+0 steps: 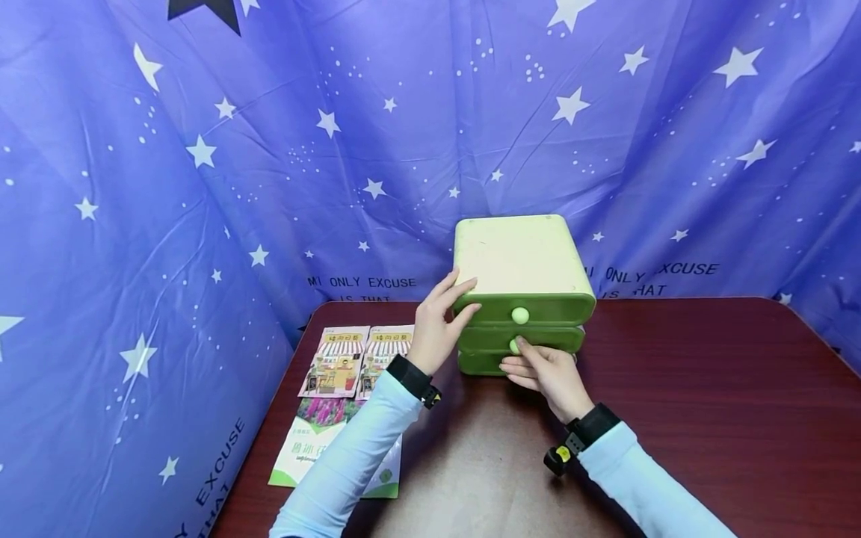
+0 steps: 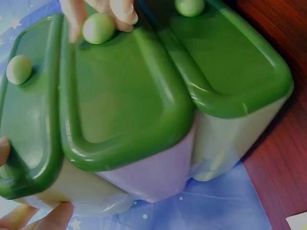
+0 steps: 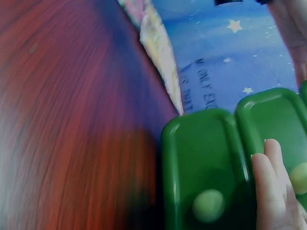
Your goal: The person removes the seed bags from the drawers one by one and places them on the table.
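Observation:
A three-tier drawer box stands on the table, with a pale top and dark green fronts, each bearing a round light-green knob. My left hand holds the box's upper left corner, thumb on the top drawer front and fingers over the edge. My right hand pinches the middle drawer's knob between thumb and fingers. The bottom drawer has its knob untouched, just beside the right fingers.
Left of the box, two seed packets with striped awning pictures lie above a larger packet with pink flowers, partly hidden by my left sleeve. The reddish-brown table extends to the right. A blue star-patterned curtain hangs behind and at left.

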`<state>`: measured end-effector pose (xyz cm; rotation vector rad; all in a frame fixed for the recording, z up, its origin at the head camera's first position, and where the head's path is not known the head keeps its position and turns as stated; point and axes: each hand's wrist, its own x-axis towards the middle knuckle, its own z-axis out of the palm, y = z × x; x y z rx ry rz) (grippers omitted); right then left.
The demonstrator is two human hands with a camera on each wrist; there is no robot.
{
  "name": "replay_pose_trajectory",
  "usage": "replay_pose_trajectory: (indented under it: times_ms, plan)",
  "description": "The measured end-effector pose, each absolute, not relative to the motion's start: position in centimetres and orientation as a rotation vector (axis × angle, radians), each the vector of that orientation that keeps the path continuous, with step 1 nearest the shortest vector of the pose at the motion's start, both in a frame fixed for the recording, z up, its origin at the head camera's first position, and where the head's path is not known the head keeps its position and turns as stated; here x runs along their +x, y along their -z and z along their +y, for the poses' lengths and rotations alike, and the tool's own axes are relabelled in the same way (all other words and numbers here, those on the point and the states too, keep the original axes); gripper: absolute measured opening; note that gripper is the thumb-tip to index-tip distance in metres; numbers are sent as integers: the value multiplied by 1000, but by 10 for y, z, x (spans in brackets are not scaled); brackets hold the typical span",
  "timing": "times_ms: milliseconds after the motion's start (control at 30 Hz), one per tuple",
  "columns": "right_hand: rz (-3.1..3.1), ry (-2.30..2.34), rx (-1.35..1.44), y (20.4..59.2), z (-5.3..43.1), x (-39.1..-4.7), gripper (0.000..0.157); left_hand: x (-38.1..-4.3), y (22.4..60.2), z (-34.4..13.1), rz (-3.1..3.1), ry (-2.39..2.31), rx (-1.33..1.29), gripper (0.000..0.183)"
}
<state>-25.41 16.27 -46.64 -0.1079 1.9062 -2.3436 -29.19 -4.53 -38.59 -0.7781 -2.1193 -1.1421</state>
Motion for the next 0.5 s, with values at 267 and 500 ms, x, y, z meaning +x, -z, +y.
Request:
replay_pose_trajectory:
  times_ms: [267,500]
  plan:
    - [2242,2175,43,471,172,-242,50,-285,403,-50,-2212,1038,-834,71]
    - [2176,2091,167,476,172,-236,35,-286,417,-44,-2226,978,-879,96]
